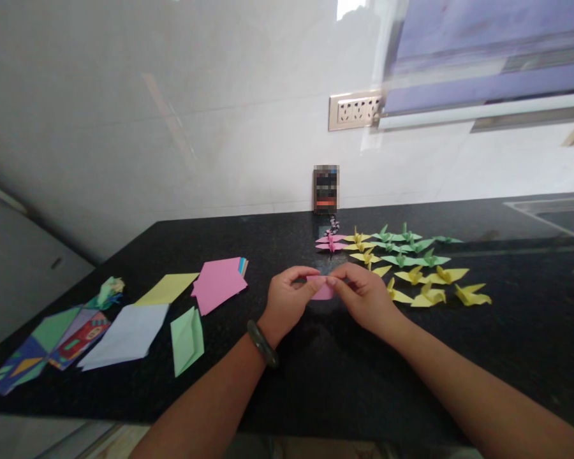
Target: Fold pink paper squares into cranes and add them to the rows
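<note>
The step in hand looks like folding: a small rectangular piece of pink paper [321, 292] is pinched at its upper edge over the glossy black stone counter [344, 389]. The next move seems to call for even edges and a firm crease. The left hand [287, 298] is nearly closed — thumb and fingers gripping one side — while the right hand [362, 294] pinches the other corner, its remaining fingers loosely curled, near the yellow folded-paper birds [428, 295].

Pink paper [321, 292]; yellow cranes [428, 296]; green cranes [402, 259]; black countertop [344, 382] (bracelet [262, 344] dark, greenish).
</note>
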The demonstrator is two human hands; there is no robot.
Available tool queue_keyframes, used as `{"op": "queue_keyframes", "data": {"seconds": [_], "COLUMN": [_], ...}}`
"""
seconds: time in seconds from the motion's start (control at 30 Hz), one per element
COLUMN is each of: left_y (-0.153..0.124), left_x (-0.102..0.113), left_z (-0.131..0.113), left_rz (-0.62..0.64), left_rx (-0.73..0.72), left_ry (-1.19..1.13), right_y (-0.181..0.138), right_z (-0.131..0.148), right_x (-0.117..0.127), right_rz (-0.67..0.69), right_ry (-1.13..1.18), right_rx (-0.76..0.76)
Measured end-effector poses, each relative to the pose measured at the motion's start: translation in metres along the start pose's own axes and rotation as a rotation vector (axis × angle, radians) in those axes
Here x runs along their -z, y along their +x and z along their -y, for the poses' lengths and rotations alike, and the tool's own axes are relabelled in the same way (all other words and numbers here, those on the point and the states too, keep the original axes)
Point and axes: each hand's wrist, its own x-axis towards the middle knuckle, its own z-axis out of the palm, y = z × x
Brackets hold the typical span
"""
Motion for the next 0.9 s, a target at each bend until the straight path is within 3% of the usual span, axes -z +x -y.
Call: {"op": "queue_keyframes", "data": {"seconds": [0.13,0.4,0.6,0.77,0.9], "left_y": [-0.0007,-0.0025,-0.0034,-0.0017,-0.0023], "left_x": [-0.0004,-0.0030,-0.0013,-0.0005,-0.0028], "left_z": [-0.0032,-0.0036,0.0014,0.0018,-0.0018], "left_rz": [0.003,0.103,0.206,0.150,0.079], "left_rx": [-0.063,0.013,-0.083,-0.063,-0.005], "left_ry": [0.090,0.092,0.163,0.142,0.058], "right_y": [-0.0004,-0.0011,0.0027,0.0038,0.0025], "right_z": [-0.0002,-0.0034,-0.0049,-0.0047,-0.0020], "right_x": [-0.0004,-0.0016,0.0037,0.0001,-0.0027], "right_rz": [-0.007,-0.032,0.095,0.133,0.113], "right_ry": [-0.037,-0.079,-0.114,-0.024,-0.064], "right_rx": [0.028,-0.041,0.048,-0.072,-0.037]}}
